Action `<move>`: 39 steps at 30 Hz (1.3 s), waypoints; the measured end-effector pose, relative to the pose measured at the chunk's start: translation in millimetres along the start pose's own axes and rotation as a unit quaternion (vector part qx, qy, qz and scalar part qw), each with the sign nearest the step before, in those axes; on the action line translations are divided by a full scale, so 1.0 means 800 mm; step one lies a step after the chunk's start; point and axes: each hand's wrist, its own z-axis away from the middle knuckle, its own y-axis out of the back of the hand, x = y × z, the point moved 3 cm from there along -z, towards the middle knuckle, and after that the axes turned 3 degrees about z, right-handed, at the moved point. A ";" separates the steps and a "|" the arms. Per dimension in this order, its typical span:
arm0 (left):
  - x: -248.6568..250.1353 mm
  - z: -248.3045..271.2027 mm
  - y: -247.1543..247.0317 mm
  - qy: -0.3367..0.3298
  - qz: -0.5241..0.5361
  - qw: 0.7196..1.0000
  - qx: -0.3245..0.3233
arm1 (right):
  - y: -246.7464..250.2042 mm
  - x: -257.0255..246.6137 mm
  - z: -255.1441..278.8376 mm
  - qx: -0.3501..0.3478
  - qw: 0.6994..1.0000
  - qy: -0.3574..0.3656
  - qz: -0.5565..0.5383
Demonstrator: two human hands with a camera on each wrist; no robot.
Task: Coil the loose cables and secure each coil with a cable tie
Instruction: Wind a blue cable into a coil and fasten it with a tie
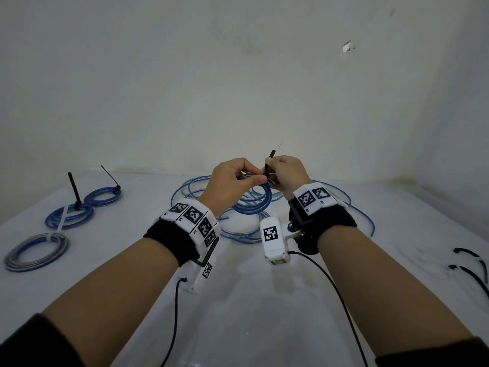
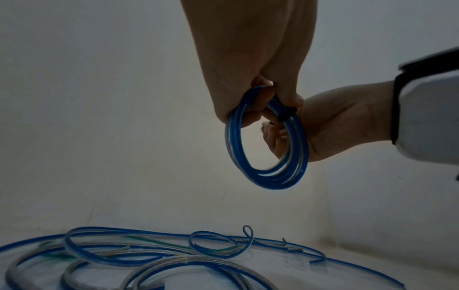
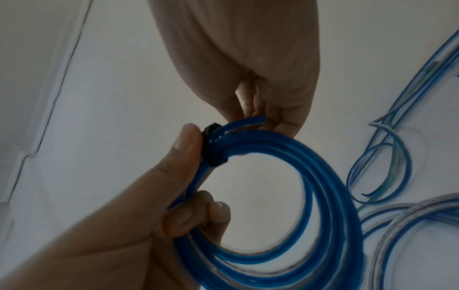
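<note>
While my left hand [image 1: 229,178] grips the blue cable coil [image 1: 253,201] at its top, my right hand [image 1: 287,172] pinches the black cable tie [image 1: 269,162] wrapped around it. Loose cables [image 1: 344,205] lie beneath, from 9 to 3 o'clock.

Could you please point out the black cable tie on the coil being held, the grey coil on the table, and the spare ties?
black cable tie [image 3: 213,152]: right wrist view, band wrapped around the strands.
grey coil [image 1: 37,251]: head view, its near-left loop.
spare ties [image 1: 469,274]: head view, middle of a black strip.
</note>
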 end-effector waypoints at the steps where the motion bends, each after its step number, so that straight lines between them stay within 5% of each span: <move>1: 0.000 -0.001 0.001 -0.001 0.000 1.000 0.008 | -0.001 -0.001 0.001 -0.018 1.000 -0.010 -0.018; 5: -0.007 -0.007 0.007 0.012 0.011 0.999 0.052 | -0.006 -0.003 0.009 -0.066 0.996 -0.033 -0.049; 13: -0.007 -0.003 0.003 0.000 -0.015 1.000 0.011 | -0.013 0.000 0.012 -0.020 0.998 -0.057 -0.006; 21: -0.004 -0.007 0.014 -0.006 -0.018 0.998 0.057 | -0.024 -0.008 0.021 -0.050 0.998 -0.020 -0.014; 39: -0.004 -0.001 0.022 0.026 0.035 0.998 0.053 | -0.029 -0.016 0.026 -0.044 0.999 -0.016 -0.020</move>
